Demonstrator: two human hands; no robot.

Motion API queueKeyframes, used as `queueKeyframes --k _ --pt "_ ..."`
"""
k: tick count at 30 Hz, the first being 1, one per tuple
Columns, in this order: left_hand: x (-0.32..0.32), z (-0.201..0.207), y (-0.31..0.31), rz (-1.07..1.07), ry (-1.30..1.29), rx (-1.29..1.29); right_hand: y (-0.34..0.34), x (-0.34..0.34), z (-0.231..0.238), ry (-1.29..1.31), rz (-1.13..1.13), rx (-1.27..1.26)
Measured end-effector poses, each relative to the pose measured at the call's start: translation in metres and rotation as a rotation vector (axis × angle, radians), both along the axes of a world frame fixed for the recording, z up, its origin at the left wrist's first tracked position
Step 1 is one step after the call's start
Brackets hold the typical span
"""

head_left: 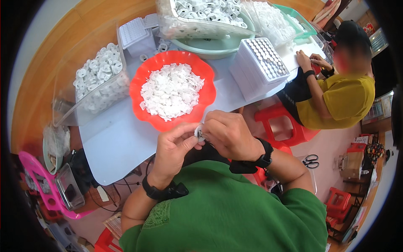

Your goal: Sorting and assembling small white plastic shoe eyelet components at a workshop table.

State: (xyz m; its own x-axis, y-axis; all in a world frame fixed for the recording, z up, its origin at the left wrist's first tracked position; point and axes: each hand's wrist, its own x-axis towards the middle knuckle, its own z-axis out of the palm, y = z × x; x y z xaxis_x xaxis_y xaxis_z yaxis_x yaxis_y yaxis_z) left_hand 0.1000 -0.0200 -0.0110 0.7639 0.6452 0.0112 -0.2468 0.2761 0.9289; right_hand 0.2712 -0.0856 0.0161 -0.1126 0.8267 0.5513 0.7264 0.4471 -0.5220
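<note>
Between the thumb and fingers of my left hand [174,147] is a small round white plastic piece [198,132] with a dark metallic middle. My right hand [233,133] is closed in a pinch against the right side of this piece; its fingertips are partly hidden, so whatever they hold is not visible. Both hands meet just past the near edge of the light blue table [113,147]. Right beyond them lies a red scalloped bowl [138,90], heaped with small flat white plastic pieces [172,90].
Left of the bowl, a clear bin [69,113] holds round white parts. A stack of white trays [256,75] with silver discs stands right. Behind are another clear bin [201,30] and a pale green basin [210,53]. A co-worker [342,90] sits at right near a red stool [281,126].
</note>
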Motion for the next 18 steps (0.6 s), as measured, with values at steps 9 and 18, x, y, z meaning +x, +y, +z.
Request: queueKeyframes --k 9,18 --pt "0.002 0.004 -0.005 0.048 0.003 0.072 -0.003 0.006 0.0 0.24 -0.026 -0.168" --pt "0.003 0.008 -0.006 0.041 -0.055 0.0 -0.004 0.011 0.01 0.644 0.051 -0.547"
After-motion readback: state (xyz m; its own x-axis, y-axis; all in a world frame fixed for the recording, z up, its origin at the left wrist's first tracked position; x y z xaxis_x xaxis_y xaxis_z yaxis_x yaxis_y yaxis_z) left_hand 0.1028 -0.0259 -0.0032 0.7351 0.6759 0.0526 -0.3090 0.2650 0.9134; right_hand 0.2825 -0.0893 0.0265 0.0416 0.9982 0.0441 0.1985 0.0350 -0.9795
